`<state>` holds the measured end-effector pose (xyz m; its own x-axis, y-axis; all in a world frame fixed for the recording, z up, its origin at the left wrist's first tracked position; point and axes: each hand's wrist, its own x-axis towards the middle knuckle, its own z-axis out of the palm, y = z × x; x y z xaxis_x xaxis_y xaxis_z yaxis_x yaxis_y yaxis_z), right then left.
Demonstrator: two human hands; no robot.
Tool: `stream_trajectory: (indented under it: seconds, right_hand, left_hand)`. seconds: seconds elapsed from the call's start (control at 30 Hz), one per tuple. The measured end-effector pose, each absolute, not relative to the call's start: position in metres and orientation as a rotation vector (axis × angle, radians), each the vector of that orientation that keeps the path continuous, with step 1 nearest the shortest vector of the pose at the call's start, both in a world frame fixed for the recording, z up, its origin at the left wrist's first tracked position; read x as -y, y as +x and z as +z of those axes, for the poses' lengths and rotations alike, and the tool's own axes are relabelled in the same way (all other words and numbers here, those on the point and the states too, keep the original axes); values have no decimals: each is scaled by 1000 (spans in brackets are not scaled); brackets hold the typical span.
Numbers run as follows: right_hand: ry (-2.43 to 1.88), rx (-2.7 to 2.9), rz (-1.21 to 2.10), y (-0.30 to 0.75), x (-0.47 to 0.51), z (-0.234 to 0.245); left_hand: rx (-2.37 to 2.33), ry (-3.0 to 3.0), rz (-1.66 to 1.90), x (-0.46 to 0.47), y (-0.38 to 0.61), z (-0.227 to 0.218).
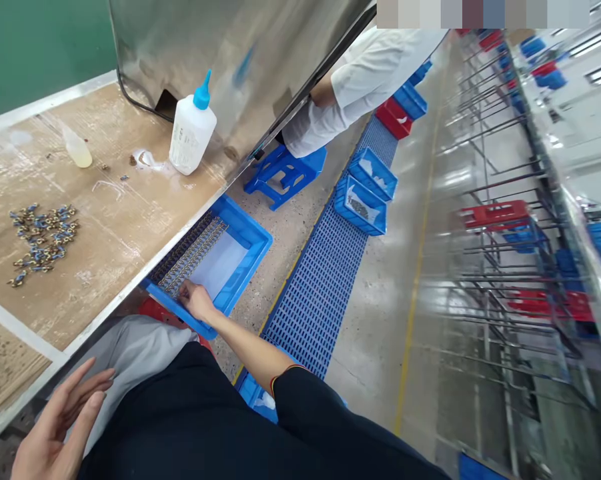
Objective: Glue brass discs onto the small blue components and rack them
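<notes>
My right hand (196,300) reaches down into a blue plastic bin (253,250) beside the table. Its fingers are pinched together at the near end of rows of small brass-coloured metal pieces (193,257); whatever lies between the fingertips is too small to make out. A pale sheet (220,267) covers part of the bin's floor. Near the table's front edge, at lower left, my left hand (63,427) hovers with fingers apart, holding nothing. On the tabletop lies a loose pile of small brass and blue metal pieces (45,237).
A white bottle with a blue nozzle (193,137) and a small clear bottle (77,148) stand on the worn table (95,250). Behind them rises a metal panel (190,53). Past it are a co-worker's white sleeve (360,80), a blue stool (290,170) and bins (363,207) on blue slatted flooring.
</notes>
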<state>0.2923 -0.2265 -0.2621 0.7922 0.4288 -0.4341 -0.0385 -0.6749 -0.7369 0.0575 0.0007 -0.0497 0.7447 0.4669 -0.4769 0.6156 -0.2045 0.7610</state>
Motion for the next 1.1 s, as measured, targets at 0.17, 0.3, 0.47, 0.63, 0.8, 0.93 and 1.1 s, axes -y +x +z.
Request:
stream_trajectory:
  seconds: [0.17,0.3,0.47,0.63,0.8,0.93,1.1]
  right_hand:
    - [-2154,292,763,290,228,-259]
    - [-2132,269,742,292,225,-257]
    - [-2106,261,691,292,226,-246]
    - [-2112,206,507,284,233,-211]
    - [-1992,366,296,298,197,-131]
    - [-1804,983,344,312,113,-72]
    - [-1855,1614,264,326,8,-53]
  left_hand:
    - [-835,1756,-283,-15,49,-62]
    - [-827,1761,-302,-17,47,-67]
    - [-842,1738,-257,-12,46,-68]
    - [-841,1694,-238,3,43,-59]
    - [-871,1628,-209,9,37,-60]
    - [-882,1614,-156,10,25,-60]
    - [-971,1604,-51,2,-6,-57]
